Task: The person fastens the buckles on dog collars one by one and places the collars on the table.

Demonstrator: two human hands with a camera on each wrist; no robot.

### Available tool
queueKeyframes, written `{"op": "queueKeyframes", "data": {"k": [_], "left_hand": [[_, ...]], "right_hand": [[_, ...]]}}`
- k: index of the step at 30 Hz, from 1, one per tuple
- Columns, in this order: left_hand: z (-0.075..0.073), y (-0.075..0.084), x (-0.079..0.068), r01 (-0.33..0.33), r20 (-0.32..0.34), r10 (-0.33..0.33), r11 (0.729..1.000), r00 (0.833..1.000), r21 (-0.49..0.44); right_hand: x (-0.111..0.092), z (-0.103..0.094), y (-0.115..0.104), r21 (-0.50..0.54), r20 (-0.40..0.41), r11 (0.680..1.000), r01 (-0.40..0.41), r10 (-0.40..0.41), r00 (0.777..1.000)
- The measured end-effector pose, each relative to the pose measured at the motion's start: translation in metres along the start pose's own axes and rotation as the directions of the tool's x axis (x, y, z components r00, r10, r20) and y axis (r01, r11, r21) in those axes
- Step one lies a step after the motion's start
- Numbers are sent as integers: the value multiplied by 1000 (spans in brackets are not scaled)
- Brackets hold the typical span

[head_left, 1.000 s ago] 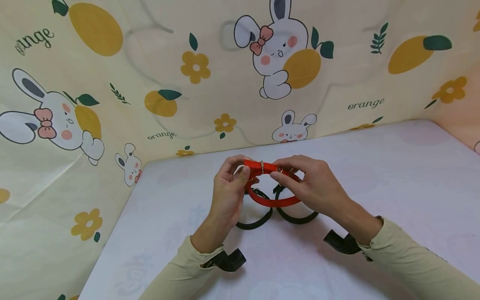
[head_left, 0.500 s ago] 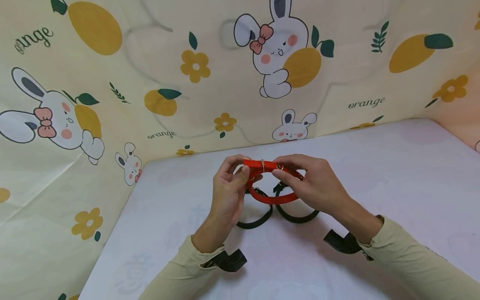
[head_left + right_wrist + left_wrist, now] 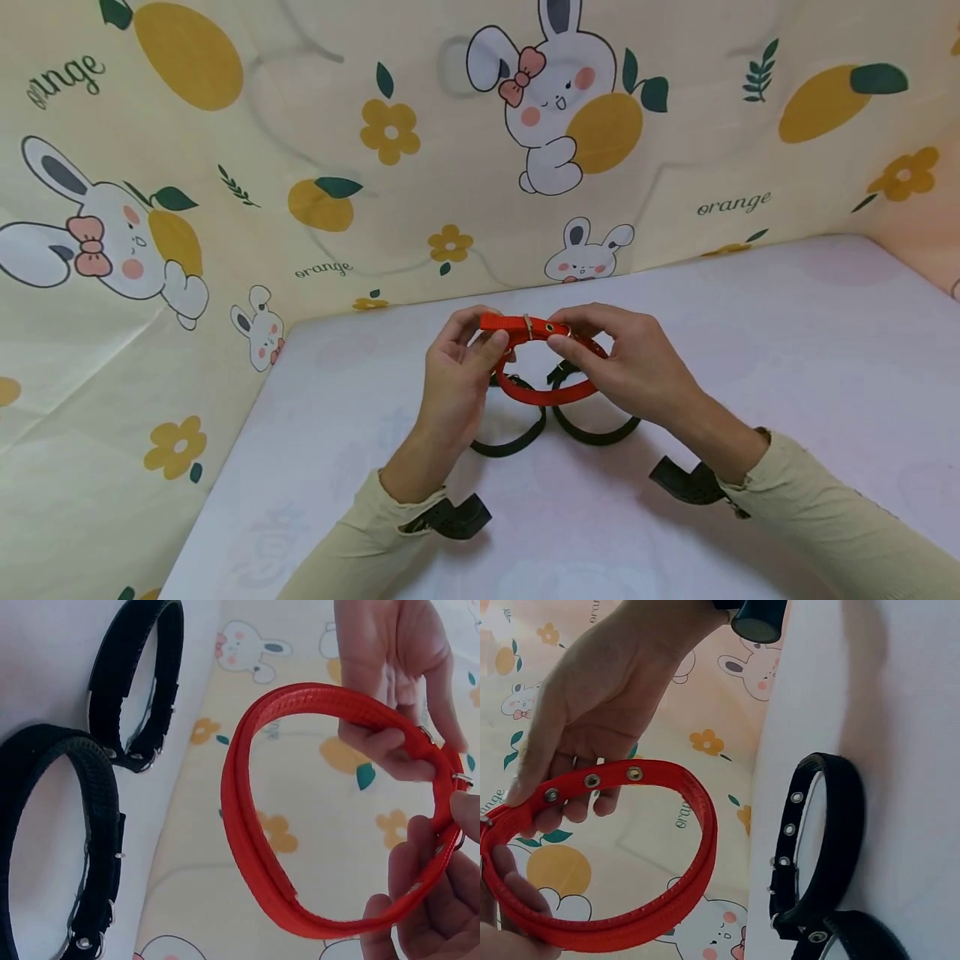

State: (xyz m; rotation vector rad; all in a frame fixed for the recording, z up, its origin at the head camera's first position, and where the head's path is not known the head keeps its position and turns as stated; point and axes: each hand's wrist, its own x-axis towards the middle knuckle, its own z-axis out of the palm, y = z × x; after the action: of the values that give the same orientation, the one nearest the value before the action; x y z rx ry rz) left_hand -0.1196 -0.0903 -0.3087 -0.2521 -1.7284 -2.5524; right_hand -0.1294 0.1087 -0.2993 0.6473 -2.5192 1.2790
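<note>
A red pet collar (image 3: 555, 398), buckled into a loop, is held up between both hands over the table. My left hand (image 3: 456, 387) pinches its strap end between thumb and fingers, left of the metal buckle (image 3: 528, 327). On the buckle's other side, my right hand (image 3: 633, 358) grips the band with thumb and fingertips. Metal eyelets (image 3: 592, 781) line the strap in the left wrist view. Below lie two black collars, a left one (image 3: 504, 451) and a right one (image 3: 598, 438), both buckled into loops and partly hidden in the head view by the hands and red collar.
The white tabletop (image 3: 570, 533) spreads around the collars. Behind it rises a cream backdrop (image 3: 420, 50) printed with rabbits, oranges and flowers. Black devices, a left one (image 3: 457, 517) and a right one (image 3: 686, 482), sit under the wrists.
The red strap has shifted slightly up and left in the hands, and an eyelet now shows right of the buckle. My right hand has risen a little. Both black collars stay put.
</note>
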Motion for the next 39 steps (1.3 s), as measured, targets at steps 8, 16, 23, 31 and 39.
{"op": "queueKeyframes", "data": {"k": [8, 16, 23, 31, 39], "left_hand": [[1, -3, -2, 5, -20, -2, 987, 1000, 162], [2, -1, -2, 28, -43, -20, 982, 999, 185], [2, 0, -2, 39, -76, -33, 996, 997, 81], [2, 1, -1, 31, -96, -29, 999, 995, 22], [1, 1, 0, 39, -109, -40, 999, 993, -6]], "right_hand": [[-1, 0, -1, 23, 77, 1000, 9, -11, 997], [-1, 0, 2, -14, 49, 999, 52, -51, 997], [-2, 1, 2, -30, 24, 998, 48, -47, 999], [-1, 0, 1, -44, 12, 998, 39, -39, 999], [-1, 0, 2, -34, 0, 998, 49, -49, 999]]}}
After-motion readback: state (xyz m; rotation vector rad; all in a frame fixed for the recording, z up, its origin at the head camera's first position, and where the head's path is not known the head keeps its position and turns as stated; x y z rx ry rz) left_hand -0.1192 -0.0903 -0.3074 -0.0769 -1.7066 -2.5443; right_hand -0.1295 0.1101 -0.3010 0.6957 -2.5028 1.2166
